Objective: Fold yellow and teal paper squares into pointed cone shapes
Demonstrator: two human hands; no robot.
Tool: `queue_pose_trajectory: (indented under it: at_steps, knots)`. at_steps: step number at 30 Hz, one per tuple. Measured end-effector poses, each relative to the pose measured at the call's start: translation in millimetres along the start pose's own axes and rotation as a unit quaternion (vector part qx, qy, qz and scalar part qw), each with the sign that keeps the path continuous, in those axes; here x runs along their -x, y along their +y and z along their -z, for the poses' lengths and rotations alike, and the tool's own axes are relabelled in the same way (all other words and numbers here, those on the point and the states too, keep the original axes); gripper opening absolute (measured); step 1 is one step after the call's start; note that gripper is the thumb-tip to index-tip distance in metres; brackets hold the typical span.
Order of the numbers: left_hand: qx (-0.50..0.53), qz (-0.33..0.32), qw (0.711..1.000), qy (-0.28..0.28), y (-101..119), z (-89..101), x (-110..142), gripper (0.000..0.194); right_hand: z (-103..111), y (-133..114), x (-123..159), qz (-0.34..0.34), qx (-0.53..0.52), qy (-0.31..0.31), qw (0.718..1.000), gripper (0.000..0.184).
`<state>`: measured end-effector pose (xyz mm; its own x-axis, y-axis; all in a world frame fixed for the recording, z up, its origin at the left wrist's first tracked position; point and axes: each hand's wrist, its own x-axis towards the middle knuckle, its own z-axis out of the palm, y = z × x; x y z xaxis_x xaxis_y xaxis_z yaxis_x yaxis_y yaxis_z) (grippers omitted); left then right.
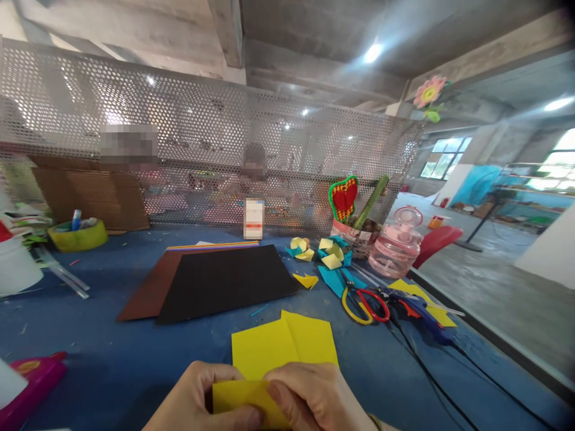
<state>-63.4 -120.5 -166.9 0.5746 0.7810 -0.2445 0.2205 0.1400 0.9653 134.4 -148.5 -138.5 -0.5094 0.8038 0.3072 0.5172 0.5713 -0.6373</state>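
At the front edge of the view, my left hand (204, 398) and my right hand (317, 395) both grip a small folded piece of yellow paper (238, 395). The thumbs press on its near face and the fingers go behind it. Just beyond the hands, larger yellow paper (285, 341) with a crease lies on the blue table (103, 353). Past that are sheets of black paper (229, 281) and brown paper (148, 281). Small folded pieces in teal and pale yellow (335, 252) sit to the right of the sheets, near a yellow scrap (306, 280).
On the right lie scissors (366, 305) with red and yellow handles and a blue glue gun (424, 314) with trailing cords. Behind them stand a pink bottle (395, 248) and a plant pot (354, 236). A magenta tool (36, 383) is at left. A perforated metal screen (202, 131) borders the back.
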Motion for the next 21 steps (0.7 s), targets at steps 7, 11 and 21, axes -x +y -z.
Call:
queue_pose_trajectory:
  at_steps: [7,11,21]
  knots:
    - [-0.041,-0.020,0.999,-0.027,-1.1,-0.1,1.6,0.038,-1.6,2.6,3.9,0.026,0.008,0.009,1.000,0.035]
    - [-0.043,-0.035,0.998,-0.012,0.6,-2.3,4.1,0.042,4.8,-5.8,4.2,-0.005,-0.001,0.009,1.000,0.036]
    - [-0.061,0.031,0.997,-0.027,15.6,-4.0,7.0,0.031,5.8,-5.7,4.6,-0.005,0.016,-0.004,1.000,0.037]
